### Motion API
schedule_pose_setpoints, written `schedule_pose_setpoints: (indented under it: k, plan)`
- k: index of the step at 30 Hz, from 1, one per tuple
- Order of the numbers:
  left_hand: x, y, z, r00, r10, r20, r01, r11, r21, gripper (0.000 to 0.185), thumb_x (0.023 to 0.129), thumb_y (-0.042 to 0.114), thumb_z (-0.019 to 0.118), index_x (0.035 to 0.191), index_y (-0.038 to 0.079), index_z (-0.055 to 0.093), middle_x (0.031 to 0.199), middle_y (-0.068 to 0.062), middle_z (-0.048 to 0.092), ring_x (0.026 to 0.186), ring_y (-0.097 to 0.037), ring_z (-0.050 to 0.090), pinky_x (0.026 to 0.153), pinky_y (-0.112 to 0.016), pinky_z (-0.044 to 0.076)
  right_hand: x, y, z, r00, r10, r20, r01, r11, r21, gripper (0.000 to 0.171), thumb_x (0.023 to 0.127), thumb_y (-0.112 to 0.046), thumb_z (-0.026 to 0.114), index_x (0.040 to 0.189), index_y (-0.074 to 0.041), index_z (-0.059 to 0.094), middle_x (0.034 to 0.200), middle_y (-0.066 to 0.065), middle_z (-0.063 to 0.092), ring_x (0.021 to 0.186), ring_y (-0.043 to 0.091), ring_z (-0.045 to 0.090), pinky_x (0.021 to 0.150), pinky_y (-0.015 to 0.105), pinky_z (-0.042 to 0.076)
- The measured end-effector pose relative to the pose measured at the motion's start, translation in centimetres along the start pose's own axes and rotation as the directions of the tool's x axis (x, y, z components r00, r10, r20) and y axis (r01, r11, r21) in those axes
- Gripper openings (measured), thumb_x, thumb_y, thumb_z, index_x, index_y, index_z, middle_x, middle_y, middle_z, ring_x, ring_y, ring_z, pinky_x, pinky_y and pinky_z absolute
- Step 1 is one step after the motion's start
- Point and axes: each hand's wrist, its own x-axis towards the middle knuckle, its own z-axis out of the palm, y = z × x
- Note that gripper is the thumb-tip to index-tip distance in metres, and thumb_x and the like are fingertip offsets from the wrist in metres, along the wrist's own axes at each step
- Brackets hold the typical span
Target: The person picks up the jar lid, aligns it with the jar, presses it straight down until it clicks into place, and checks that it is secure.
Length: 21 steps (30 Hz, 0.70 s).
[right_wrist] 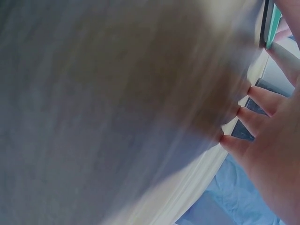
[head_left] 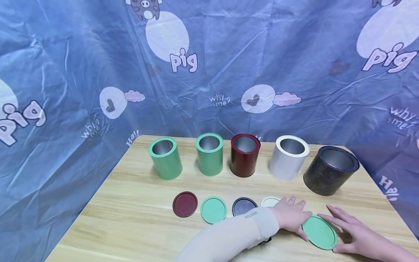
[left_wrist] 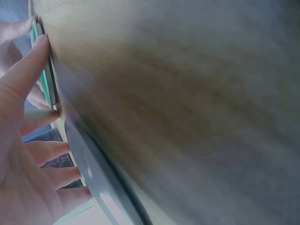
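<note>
A green round lid [head_left: 319, 232] lies on the table at the front right, between my two hands. On its left side, my left hand [head_left: 291, 214] spreads its fingers, thumb and index finger at the rim. My right hand [head_left: 356, 233] reaches in from the right with fingers stretched apart, index finger at the far rim and thumb at the near right rim. In the left wrist view, the lid [left_wrist: 45, 84] shows edge-on beside the left thumb. A white lid [head_left: 269, 202], partly covered by the left hand and sleeve, sits close by the other left fingers.
Along the back stand open cans: two green ones [head_left: 168, 163] [head_left: 210, 160], a dark red can [head_left: 243, 162], a white can [head_left: 285, 165] and a black can [head_left: 324, 178]. Dark red [head_left: 185, 204], green [head_left: 214, 210] and dark grey [head_left: 243, 206] lids lie left of the hands.
</note>
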Motion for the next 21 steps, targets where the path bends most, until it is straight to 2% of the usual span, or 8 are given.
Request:
schedule_pose_setpoints:
  k: [9,16,21]
  plan:
    - [0.39,0.0,0.12,1.0,-0.003,-0.029,0.003,1.0,0.0,0.077,0.077,0.076,0.056,0.145,0.052,0.029,0.155,0.019,0.025,0.145,-0.01,0.023,0.114,-0.03,0.029,0.23,-0.3,-0.14,1.0,0.004,0.005,-0.004,0.999,0.038,0.092,0.051,-0.033,0.089,0.134,-0.015,0.056,0.159,-0.023,0.008,0.142,-0.012,0.001,0.102,-0.004,0.002]
    - [0.87,-0.17,-0.14,1.0,-0.002,-0.025,0.002,1.0,-0.012,0.076,0.074,0.074,0.061,0.143,0.051,0.036,0.152,0.02,0.031,0.142,-0.01,0.028,0.11,-0.032,0.034,0.51,-0.31,-0.14,1.0,-0.014,-0.016,0.015,0.998,0.063,0.09,0.05,-0.033,0.089,0.131,-0.013,0.057,0.158,-0.023,0.013,0.143,-0.01,0.004,0.104,-0.002,0.003]
    - [0.78,-0.33,-0.56,0.999,0.003,-0.043,-0.005,0.999,-0.05,0.073,0.073,0.071,0.065,0.139,0.05,0.04,0.147,0.023,0.038,0.138,-0.007,0.034,0.104,-0.029,0.039,0.62,-0.12,-0.4,1.0,-0.017,-0.01,0.018,0.992,0.125,0.091,0.051,-0.026,0.091,0.132,-0.008,0.055,0.154,-0.026,0.019,0.141,-0.013,0.009,0.103,-0.003,0.007]
